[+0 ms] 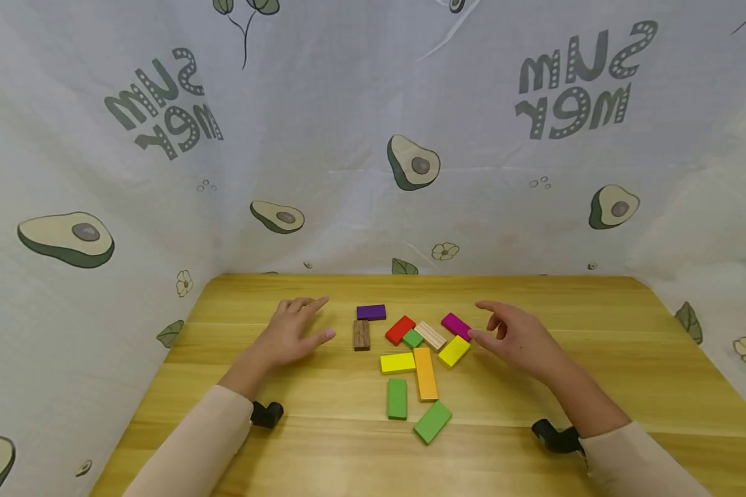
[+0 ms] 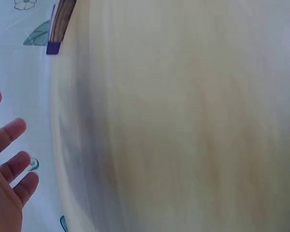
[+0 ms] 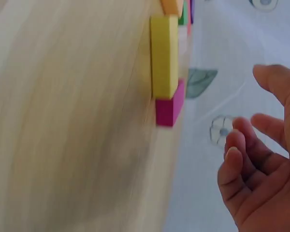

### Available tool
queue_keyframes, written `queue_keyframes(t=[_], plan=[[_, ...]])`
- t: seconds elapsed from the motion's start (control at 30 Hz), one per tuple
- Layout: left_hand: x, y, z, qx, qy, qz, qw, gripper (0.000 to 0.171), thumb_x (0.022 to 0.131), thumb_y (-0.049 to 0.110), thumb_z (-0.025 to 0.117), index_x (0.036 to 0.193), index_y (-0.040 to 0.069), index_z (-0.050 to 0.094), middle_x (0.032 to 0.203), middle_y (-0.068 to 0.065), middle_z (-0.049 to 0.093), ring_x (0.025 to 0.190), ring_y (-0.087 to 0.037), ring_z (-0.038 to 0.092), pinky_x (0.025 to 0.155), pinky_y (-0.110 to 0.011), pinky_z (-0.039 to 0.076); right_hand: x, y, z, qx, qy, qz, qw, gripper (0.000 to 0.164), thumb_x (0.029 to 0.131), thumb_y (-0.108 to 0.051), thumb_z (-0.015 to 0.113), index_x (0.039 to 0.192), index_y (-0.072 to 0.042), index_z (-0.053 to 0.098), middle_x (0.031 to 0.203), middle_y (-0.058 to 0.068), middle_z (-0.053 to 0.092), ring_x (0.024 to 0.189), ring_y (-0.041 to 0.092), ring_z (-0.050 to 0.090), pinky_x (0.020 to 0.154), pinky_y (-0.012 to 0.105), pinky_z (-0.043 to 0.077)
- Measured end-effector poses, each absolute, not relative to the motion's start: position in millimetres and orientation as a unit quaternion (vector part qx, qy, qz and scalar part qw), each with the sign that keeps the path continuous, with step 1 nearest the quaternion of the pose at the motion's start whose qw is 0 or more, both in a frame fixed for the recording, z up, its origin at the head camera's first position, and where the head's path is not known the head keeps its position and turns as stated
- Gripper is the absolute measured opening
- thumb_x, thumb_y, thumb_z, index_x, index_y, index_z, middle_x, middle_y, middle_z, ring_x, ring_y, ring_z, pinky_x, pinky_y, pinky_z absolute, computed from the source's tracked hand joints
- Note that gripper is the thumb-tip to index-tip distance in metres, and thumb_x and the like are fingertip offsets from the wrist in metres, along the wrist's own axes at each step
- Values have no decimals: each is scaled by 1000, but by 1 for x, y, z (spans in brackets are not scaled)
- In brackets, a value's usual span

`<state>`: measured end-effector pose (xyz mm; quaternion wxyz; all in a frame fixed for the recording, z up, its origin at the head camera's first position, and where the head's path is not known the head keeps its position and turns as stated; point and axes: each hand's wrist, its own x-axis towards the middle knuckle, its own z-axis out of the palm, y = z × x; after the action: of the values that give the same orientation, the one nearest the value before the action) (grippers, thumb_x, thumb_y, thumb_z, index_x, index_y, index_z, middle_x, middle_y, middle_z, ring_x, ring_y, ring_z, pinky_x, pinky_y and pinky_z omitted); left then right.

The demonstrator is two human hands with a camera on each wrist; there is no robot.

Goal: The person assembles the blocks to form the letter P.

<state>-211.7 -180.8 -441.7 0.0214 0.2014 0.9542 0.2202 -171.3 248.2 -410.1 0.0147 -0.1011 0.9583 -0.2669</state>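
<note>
While our left hand and right hand are loose and empty, the blocks lie between them, the pink block nearest the right. In the left wrist view, we see the brown block cut off.

L wrist view: L fingers cut by left edge; brown block cropped up top, purple block mostly hidden behind it; worktop grain blurred. R wrist view: R fingers run to a hand cut by right edge; orange block cropped up top; magenta block part. hidden by yellow block; green block only a sliver. Head view: L sleeve, R sleeve & worktop cut at btm.
</note>
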Motion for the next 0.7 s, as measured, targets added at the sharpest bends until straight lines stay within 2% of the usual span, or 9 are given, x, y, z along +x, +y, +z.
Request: queue_keyframes(t=[0.13, 0.37, 0.5, 0.7], plan=[[-211, -164, -441, 204, 947, 244, 40, 70, 97, 59, 61, 156, 26, 45, 145, -9, 54, 126, -31, 44, 104, -57, 43, -166, 227, -413, -130, 943, -300, 67, 60, 90, -29, 79, 141, -5, 57, 80, 2, 58, 67, 16, 49, 56, 24, 42], [-213, -138, -443, 215, 945, 238, 66, 56, 94, 51, 70, 142, 24, 62, 119, -3, 63, 107, -20, 49, 92, -41, 47, -161, 196, -424, -133, 931, -295, 168, 75, 79, -43, 87, 142, -16, 58, 73, -1, 53, 64, 15, 46, 55, 26, 36], [-213, -131, -448, 214, 948, 224, 69, 54, 93, 51, 71, 139, 24, 65, 116, -2, 62, 102, -18, 49, 88, -37, 47, -160, 186, -429, -124, 936, -268, 192, 81, 72, -45, 91, 142, -22, 58, 72, 0, 52, 63, 15, 45, 56, 27, 33], [-215, -128, -456, 209, 950, 221, 75, 53, 94, 51, 69, 141, 26, 63, 114, -2, 60, 99, -17, 47, 87, -36, 46, -158, 184, -434, -122, 939, -250, 203, 87, 69, -44, 93, 145, -25, 56, 71, 1, 52, 62, 16, 44, 56, 28, 32]])
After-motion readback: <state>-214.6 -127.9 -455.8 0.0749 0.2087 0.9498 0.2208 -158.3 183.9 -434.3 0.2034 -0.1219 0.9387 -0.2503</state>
